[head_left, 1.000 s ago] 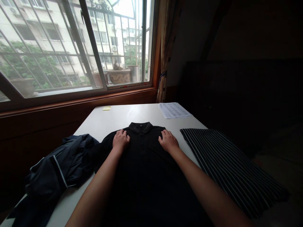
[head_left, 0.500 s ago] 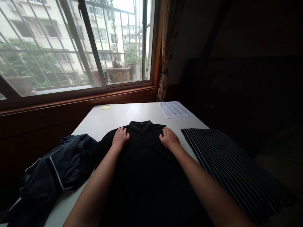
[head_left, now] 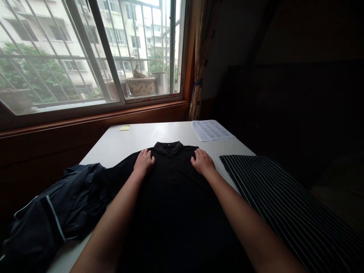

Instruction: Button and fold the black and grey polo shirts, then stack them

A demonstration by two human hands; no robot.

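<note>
A black polo shirt [head_left: 173, 197] lies front side up, its collar [head_left: 169, 148] pointing away from me towards the window. My left hand [head_left: 144, 163] rests on the shirt's left shoulder as I see it, fingers lying on the cloth and thumb apart. On the opposite shoulder, my right hand [head_left: 203, 162] lies in the same way, with its thumb pointing inward. Neither hand grips the fabric visibly. The shirt's left sleeve reaches over towards a dark crumpled garment with white piping [head_left: 71, 201]. The lower part of the shirt is very dark.
The white table [head_left: 136, 135] holds a yellow sticky note [head_left: 124, 128] and printed sheets [head_left: 213, 130] at its far end. A striped dark cloth [head_left: 273, 189] lies along the right edge. Beyond the table are a barred window [head_left: 122, 57] and a curtain [head_left: 197, 76].
The view has shifted slightly, so the table and garments appear a little displaced. Both hands keep their places on the shirt's shoulders.
</note>
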